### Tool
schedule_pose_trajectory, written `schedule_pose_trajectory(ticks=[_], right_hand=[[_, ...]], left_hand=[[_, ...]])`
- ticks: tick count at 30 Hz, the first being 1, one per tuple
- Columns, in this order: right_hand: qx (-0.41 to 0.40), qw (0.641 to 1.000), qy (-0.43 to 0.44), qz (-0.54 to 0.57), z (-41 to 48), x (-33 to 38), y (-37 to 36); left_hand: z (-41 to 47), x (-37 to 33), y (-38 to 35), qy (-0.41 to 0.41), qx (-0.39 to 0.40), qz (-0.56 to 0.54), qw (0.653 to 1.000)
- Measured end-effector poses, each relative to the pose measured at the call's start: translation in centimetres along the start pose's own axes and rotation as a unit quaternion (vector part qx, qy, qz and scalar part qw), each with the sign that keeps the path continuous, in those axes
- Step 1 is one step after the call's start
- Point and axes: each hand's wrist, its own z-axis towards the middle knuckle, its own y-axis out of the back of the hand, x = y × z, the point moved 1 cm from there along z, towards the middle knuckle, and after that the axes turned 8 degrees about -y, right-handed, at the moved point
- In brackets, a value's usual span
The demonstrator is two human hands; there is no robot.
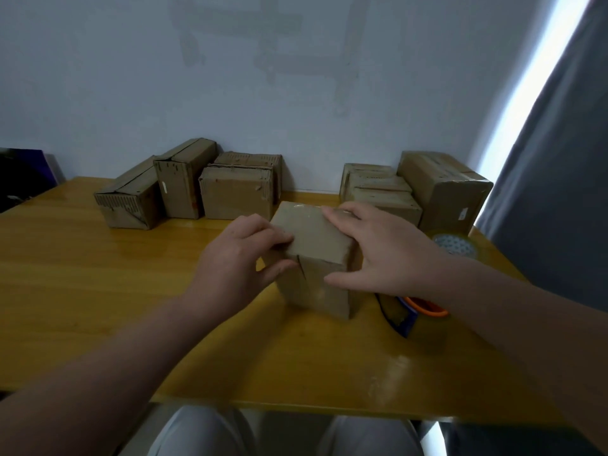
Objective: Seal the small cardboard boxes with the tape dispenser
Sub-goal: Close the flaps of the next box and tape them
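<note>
A small brown box stands closed mid-worktop, a seam down its near face. The blue-and-orange tape dispenser lies just right. More boxes line the back.

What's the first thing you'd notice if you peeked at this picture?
First, the small brown box in the middle of the yellow table, with the left hand gripping its left edge and the right hand lying across its top. Behind it, more boxes sit in a row by the wall. A blue and orange tape dispenser peeks out from under the right forearm.
</note>
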Motion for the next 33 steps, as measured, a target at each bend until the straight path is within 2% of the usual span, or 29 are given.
schedule_pose_trajectory(ticks=[3, 6, 11, 17, 25, 33], right_hand=[[-0.062, 0.996, 0.005, -0.07, 0.8, 1.1, -0.6], [-0.042, 0.992, 0.026, -0.112, 1.6, 2.3, -2.2], [0.011, 0.997, 0.067, -0.04, 2.8, 3.2, -5.4], [0.08, 0.995, 0.004, -0.052, 4.0, 0.9, -8.8], [0.093, 0.995, -0.02, 0.011, 8.8, 0.1, -10.1], [0.088, 0.994, -0.068, 0.005, 15.0, -1.1, -10.5]], left_hand=[[-0.1, 0.5, -0.4, 0.065, 0.031, -0.019, 0.997], [-0.3, 1.0, -1.3, 0.156, 0.057, -0.07, 0.984], [-1.2, 2.4, -2.9, 0.27, 0.131, -0.17, 0.939], [-1.8, 4.0, -4.8, 0.305, 0.212, -0.192, 0.909], [0.4, 7.4, -6.2, 0.327, 0.21, -0.075, 0.918], [4.9, 13.9, -7.3, 0.275, 0.186, 0.066, 0.941]])
